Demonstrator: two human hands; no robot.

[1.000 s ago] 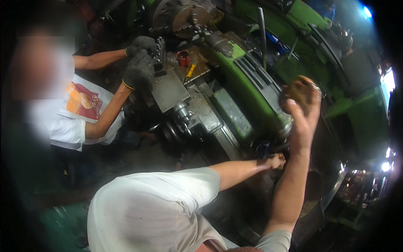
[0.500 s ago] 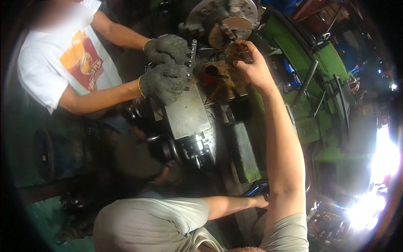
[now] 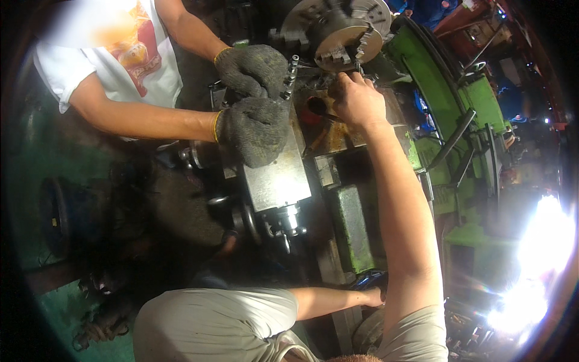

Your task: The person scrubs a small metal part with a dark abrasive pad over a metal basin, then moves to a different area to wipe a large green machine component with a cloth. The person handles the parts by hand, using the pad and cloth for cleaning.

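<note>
My right hand (image 3: 362, 102) reaches to the lathe, just below the chuck (image 3: 295, 39) and the round metal disc (image 3: 341, 51) in its jaws. Its fingers are curled, and whatever they hold is hidden under the hand. Beside it, a small dark round cup (image 3: 316, 105) sits on a brown, oily plate (image 3: 338, 140). Lower down, my left hand (image 3: 374, 297) lies near a dark blue object (image 3: 369, 280); its fingers are mostly hidden. A co-worker's grey-gloved hands, the upper glove (image 3: 253, 71) and the lower glove (image 3: 254, 130), rest at the tool post (image 3: 292, 77).
A flat metal slide (image 3: 277, 184) with a handwheel (image 3: 247, 222) lies below the gloves. The green lathe bed (image 3: 356, 229) runs between the slide and my right forearm. Green machine panels with levers (image 3: 452, 136) stand to the right. Bright glare fills the lower right.
My right hand has moved down from beside the disc and turned knuckles up; the brownish round thing at its fingers no longer shows. The view has shifted, so the gloves appear farther right.
</note>
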